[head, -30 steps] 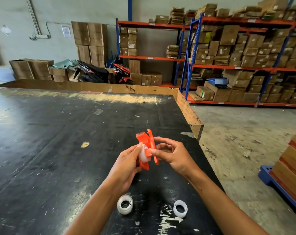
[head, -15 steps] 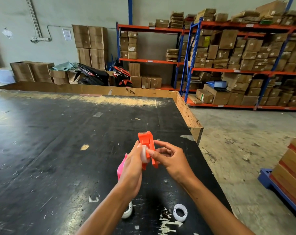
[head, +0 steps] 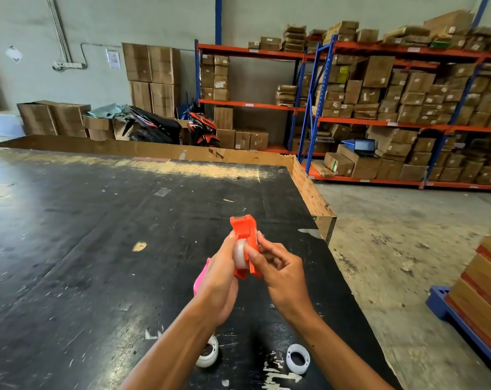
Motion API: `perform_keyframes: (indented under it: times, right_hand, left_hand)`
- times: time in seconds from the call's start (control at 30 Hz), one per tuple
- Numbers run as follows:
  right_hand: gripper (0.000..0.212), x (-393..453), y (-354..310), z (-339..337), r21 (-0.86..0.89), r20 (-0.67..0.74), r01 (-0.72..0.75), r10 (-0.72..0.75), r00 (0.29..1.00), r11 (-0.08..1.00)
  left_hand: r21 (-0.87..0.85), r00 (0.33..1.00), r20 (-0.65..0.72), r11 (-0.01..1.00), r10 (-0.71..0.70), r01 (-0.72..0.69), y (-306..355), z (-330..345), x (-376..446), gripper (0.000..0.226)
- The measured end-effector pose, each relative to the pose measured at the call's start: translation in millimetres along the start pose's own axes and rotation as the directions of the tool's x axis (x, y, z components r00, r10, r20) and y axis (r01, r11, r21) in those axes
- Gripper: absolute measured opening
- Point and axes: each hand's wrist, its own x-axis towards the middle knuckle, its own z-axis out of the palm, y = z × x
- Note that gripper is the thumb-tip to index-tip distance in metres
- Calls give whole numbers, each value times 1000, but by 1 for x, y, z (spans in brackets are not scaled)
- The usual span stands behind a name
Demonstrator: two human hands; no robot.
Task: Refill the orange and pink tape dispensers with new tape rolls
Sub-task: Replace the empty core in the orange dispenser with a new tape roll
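Note:
Both hands hold the orange tape dispenser upright above the black table. A clear tape roll sits in its open side. My left hand cups the dispenser from the left, thumb against the roll. My right hand pinches the dispenser's right edge, thumb on the roll. The pink dispenser lies on the table behind my left hand, mostly hidden. A tape roll lies near my left forearm, partly covered. A white empty core ring lies between my forearms.
The table's right edge has a raised cardboard rim, with concrete floor beyond. Shelves of cardboard boxes fill the far right. A blue pallet with stacked boxes stands at the right.
The orange dispenser has turned more upright and risen slightly. My left hand shifted right, uncovering the pink dispenser and partly covering the loose roll.

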Motion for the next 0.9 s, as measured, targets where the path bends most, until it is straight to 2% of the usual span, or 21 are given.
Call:
perform_keyframes:
  times: [0.2,0.43,0.67,0.9]
  right_hand:
    - [40,-4,5,3,-78,-21,85,-87,996,993]
    - [31,-7,17,12,-154,-165,152,-177,970,976]
    - [27,-9,20,15,-215,-202,177,-221,954,960]
    - [28,-6,19,9,-249,-96,167,-196,976,954]
  left_hand:
    - [-29,999,-18,999,-32,31,3,-4,2,39]
    - [-39,999,-39,999,-13,12,0,-1,3,36]
    - [-76,999,-49,997,5,-8,-1,2,-1,35]
    - [-18,999,-36,1000,3,-4,1,-7,1,37]
